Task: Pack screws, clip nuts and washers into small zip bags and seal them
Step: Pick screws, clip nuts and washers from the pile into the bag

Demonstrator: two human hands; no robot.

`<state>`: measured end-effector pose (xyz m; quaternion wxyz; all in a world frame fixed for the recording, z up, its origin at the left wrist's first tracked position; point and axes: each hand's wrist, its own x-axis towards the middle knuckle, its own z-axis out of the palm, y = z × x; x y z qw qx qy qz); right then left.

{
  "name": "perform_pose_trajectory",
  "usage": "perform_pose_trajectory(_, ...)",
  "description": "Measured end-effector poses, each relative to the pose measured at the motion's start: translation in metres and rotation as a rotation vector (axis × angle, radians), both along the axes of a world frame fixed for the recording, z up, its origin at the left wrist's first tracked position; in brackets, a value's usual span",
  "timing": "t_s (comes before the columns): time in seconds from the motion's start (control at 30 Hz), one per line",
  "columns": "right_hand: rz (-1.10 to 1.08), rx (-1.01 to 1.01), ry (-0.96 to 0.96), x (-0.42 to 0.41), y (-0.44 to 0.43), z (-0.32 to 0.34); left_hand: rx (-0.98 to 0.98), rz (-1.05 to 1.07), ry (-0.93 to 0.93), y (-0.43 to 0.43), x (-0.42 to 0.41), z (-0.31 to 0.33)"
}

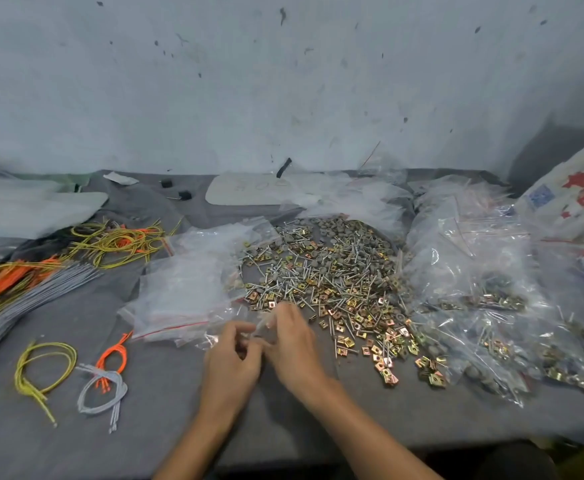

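Two bare arms reach toward a small zip bag [264, 321] and meet there. The left grip [231, 355] is just left of the bag, fingers curled, pinching it. The right grip [294, 344] is just right of it, back up, pinching too.

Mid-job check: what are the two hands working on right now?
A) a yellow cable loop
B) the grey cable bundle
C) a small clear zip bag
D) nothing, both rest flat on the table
C: the left hand and right hand both pinch a small clear zip bag between them, just in front of the loose hardware pile.
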<state>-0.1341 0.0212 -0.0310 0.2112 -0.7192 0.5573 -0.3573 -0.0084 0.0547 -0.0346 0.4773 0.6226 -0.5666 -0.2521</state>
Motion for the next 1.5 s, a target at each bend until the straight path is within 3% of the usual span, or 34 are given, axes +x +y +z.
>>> perform_pose_trajectory(0.23,0.028,-0.079,0.182,-0.02,-0.011,-0.003,0.051,-0.072,-0.474,0.04,0.017,-0.016)
perform_pose_trajectory(0.4,0.012,-0.031,0.181,-0.018,-0.022,-0.002,0.073,-0.025,-0.499,0.031,0.009,-0.013)
perform_pose_trajectory(0.6,0.061,-0.014,0.219,-0.024,-0.024,-0.007,-0.038,-0.001,-0.684,0.032,-0.003,-0.01)
perform_pose_trajectory(0.77,0.096,0.012,0.211,-0.04,-0.019,0.012,-0.131,-0.019,-0.532,0.035,0.003,0.004)
perform_pose_trajectory(1.0,0.122,0.178,-0.217,-0.044,-0.019,0.084,-0.244,0.013,-0.379,0.02,0.021,0.07)
perform_pose_trajectory(1.1,0.141,0.174,-0.308,-0.048,-0.008,0.116,-0.282,0.027,-0.328,0.019,0.027,0.097)
perform_pose_trajectory(1.17,0.167,0.151,-0.264,-0.055,0.001,0.133,-0.29,0.01,-0.281,0.021,0.029,0.112)
perform_pose_trajectory(1.33,0.318,0.039,0.062,-0.065,0.025,0.162,-0.269,-0.103,-0.178,0.032,0.025,0.135)
perform_pose_trajectory(1.5,0.383,-0.13,-0.017,-0.05,0.046,0.164,-0.281,-0.221,-0.068,0.047,0.016,0.142)
